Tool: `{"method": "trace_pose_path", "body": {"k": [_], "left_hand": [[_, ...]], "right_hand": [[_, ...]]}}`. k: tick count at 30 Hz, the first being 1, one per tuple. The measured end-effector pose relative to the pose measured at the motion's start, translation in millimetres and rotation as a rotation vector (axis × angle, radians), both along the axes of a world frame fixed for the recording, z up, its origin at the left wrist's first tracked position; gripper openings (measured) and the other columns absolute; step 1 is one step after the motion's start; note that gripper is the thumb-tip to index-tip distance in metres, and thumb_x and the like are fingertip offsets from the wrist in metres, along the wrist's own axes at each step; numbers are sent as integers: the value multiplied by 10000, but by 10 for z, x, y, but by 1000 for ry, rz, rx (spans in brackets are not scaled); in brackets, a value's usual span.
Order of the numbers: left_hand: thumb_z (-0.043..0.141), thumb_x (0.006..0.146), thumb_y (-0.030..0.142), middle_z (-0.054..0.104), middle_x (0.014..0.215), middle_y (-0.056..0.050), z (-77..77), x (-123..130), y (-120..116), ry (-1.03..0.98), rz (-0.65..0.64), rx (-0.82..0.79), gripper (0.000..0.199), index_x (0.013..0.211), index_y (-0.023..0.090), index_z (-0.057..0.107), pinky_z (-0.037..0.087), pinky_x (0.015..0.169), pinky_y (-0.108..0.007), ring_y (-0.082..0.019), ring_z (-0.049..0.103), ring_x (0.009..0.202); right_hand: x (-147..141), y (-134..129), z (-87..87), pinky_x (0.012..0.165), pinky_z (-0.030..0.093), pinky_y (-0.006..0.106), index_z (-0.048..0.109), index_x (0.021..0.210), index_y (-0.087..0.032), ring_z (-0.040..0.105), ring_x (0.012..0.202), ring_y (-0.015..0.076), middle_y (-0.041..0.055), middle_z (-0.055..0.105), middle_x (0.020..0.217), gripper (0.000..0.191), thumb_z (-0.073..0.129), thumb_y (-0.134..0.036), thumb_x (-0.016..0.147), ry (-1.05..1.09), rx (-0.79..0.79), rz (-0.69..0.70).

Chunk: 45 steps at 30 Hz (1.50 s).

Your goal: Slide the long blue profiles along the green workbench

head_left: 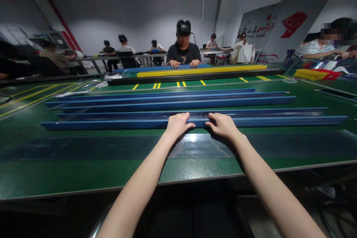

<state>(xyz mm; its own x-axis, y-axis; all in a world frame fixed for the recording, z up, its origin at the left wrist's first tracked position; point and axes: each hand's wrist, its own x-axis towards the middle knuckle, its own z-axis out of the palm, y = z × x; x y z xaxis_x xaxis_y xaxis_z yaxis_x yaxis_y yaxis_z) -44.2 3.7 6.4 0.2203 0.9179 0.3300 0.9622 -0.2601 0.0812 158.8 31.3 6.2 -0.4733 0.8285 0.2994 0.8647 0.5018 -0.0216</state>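
Note:
A long blue channel strip (111, 123) lies crosswise on the green table in front of me, with a transparent film or strip visible inside it. My left hand (177, 124) grips its near wall a little left of the middle, fingers curled over the edge and thumb on the near side. Close by on the right, my right hand (222, 124) holds the same wall in a like way, thumb pointing inward. Between the hands a short stretch of the wall shows. Nearer to me, a clear plastic strip (92, 147) lies flat, passing beneath my wrists.
More blue channels (178, 102) lie just beyond. Farther off are a black strip (200, 77) and a yellow strip (200, 70). A person (183, 50) sits opposite with hands on blue strips. The green table's near edge (195, 179) runs under my forearms.

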Motion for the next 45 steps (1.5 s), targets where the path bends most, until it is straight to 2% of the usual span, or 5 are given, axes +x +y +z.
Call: {"method": "trace_pose_path", "body": {"k": [5, 10, 26, 38, 45], "left_hand": [[605, 730, 514, 645, 866, -5, -15, 3, 2, 8, -8, 48, 332, 832, 205, 542, 387, 627, -247, -178, 585, 833], [629, 717, 495, 622, 887, -45, -11, 9, -6, 25, -20, 93, 335, 805, 181, 555, 391, 723, -275, -196, 538, 902], [631, 691, 536, 629, 789, -24, 8, -9, 8, 25, -17, 113, 361, 757, 186, 574, 348, 617, -261, -181, 555, 782], [605, 732, 507, 622, 842, -41, 12, -6, -24, 59, -27, 115, 329, 782, 183, 573, 372, 657, -265, -188, 536, 835], [589, 743, 509, 624, 874, -33, -23, -22, -14, 65, -43, 138, 328, 794, 186, 567, 375, 659, -264, -183, 533, 851]], "right_hand": [[-51, -41, -16, 667, 342, 249, 566, 897, -197, 554, 834, 180, 60, 621, 904, 266, 416, -411, 844, 23, 62, 87], [-144, -20, -61, 691, 351, 247, 548, 870, -191, 524, 879, 174, 59, 593, 905, 264, 398, -408, 871, 57, 147, 171], [-205, 1, -42, 598, 290, 249, 550, 748, -190, 519, 788, 153, 38, 586, 819, 187, 489, -350, 824, 76, 176, 126], [-200, 0, -67, 656, 317, 256, 534, 819, -188, 502, 802, 173, 57, 590, 851, 184, 476, -363, 827, 68, 177, 141], [-185, 31, -74, 690, 315, 282, 517, 815, -175, 490, 794, 199, 78, 590, 831, 298, 472, -470, 806, 52, 206, 78]]}}
